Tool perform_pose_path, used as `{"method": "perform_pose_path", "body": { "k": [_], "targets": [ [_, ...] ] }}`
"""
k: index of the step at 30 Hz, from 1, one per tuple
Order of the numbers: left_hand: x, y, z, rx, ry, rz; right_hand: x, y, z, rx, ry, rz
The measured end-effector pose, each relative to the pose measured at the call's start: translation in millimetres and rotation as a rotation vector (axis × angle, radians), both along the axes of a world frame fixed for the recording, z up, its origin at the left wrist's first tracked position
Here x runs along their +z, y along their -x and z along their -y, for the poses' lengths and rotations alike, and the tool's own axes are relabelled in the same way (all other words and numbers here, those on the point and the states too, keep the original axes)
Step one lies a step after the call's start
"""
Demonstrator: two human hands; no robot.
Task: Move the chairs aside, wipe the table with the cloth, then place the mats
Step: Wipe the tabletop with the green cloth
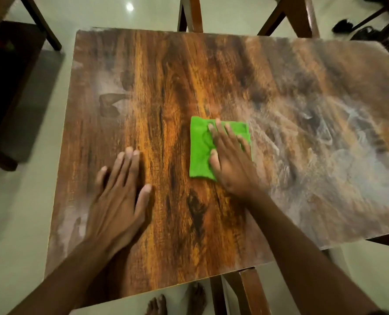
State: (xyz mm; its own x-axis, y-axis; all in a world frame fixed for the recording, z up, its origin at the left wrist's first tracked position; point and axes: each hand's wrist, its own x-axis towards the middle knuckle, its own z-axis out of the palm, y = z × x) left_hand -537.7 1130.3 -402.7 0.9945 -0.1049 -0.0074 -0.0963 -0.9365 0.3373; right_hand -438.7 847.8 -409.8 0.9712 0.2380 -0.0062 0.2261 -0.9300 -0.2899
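A wooden table (170,83) with dark grain fills the view. Its right half is dusty and whitish; the middle strip looks darker and cleaner. A folded green cloth (200,153) lies flat near the table's centre. My right hand (232,160) presses down on the cloth with fingers spread, covering its right part. My left hand (118,196) rests flat on the bare wood to the left of the cloth, fingers together, holding nothing. No mats are in view.
A dark wooden chair (9,92) stands off the table's left side. Wooden chair legs (300,17) show beyond the far edge, and another wooden frame (250,292) sits at the near edge. Dark items (368,30) lie on the pale floor at top right. My bare feet (177,301) show below.
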Motion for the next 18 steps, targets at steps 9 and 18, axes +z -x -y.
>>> {"method": "perform_pose_path", "body": {
  "k": [9, 18],
  "targets": [
    [0, -99, 127, 0.022, 0.052, 0.065, 5, -27, 20, 0.031, 0.048, 0.029],
    [-14, -95, 140, 0.043, -0.096, 0.052, 19, 142, 87, 0.012, 0.101, -0.046]
  ]
}}
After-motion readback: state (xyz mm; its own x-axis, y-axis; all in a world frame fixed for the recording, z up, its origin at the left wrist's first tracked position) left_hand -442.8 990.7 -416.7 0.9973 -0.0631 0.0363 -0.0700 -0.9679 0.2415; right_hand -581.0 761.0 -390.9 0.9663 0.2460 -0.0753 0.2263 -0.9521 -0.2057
